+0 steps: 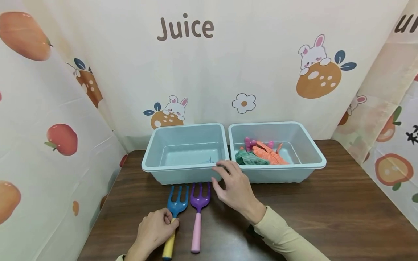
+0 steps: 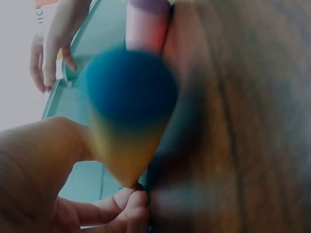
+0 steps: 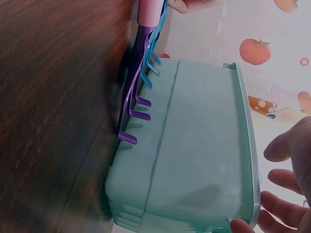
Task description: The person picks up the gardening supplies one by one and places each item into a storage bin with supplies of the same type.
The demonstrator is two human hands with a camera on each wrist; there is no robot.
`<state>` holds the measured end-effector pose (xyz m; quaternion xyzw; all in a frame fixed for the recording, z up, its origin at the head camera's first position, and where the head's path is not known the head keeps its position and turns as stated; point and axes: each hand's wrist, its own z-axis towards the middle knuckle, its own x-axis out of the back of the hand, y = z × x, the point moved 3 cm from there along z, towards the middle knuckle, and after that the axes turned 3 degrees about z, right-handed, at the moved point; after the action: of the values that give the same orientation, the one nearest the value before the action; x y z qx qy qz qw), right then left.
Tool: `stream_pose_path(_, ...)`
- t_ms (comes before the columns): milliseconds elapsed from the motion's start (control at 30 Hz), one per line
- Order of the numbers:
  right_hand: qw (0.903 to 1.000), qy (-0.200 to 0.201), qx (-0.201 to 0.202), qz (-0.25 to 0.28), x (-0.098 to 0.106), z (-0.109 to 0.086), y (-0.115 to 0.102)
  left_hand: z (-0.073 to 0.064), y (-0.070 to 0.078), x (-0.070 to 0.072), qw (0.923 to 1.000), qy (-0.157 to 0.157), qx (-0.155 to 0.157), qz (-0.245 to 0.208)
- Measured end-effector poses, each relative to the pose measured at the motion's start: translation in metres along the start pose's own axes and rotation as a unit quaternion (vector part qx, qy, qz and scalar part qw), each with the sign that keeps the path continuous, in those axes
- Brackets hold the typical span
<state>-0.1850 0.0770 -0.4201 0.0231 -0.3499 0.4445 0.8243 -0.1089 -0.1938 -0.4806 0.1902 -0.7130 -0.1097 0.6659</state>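
My left hand (image 1: 156, 228) pinches the yellow handle of a blue garden hand fork (image 1: 177, 206) that lies on the table, tines toward the bins. Seen from the left wrist, the handle's blue end (image 2: 131, 87) looms blurred between thumb and fingers. Beside it lies a purple hand fork (image 1: 200, 201) with a pink handle. My right hand (image 1: 236, 186) hovers at the front right corner of the left pale-blue bin (image 1: 183, 173); its fingers are loosely bent around no object, fingertips right by the rim. Inside that bin, a small blue thing (image 1: 210, 161) shows low at the front.
A second pale-blue bin (image 1: 281, 174) stands to the right, holding orange pieces (image 1: 269, 156), a green cloth-like piece (image 1: 249, 158) and pink pieces (image 1: 249, 144). A printed curtain (image 1: 209, 72) hangs behind the brown wooden table (image 1: 343, 203).
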Motion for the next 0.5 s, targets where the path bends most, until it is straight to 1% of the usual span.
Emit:
stream_pose_path(167,1.0000,-0.003,-0.005,0.001,-0.001,-0.001,0.000,0.002,-0.004,0.007,0.9997,0.003,0.008,-0.023)
stream_pose_path(367,0.9999,-0.007,-0.009,0.003,-0.001,-0.001,0.000,0.003,-0.005,0.013,0.9986,0.017,-0.007,-0.049)
stream_pose_path(500,0.9999,-0.010,-0.011,0.005,-0.001,-0.001,0.001,0.003,-0.006,0.016,0.9984,0.012,-0.016,-0.052)
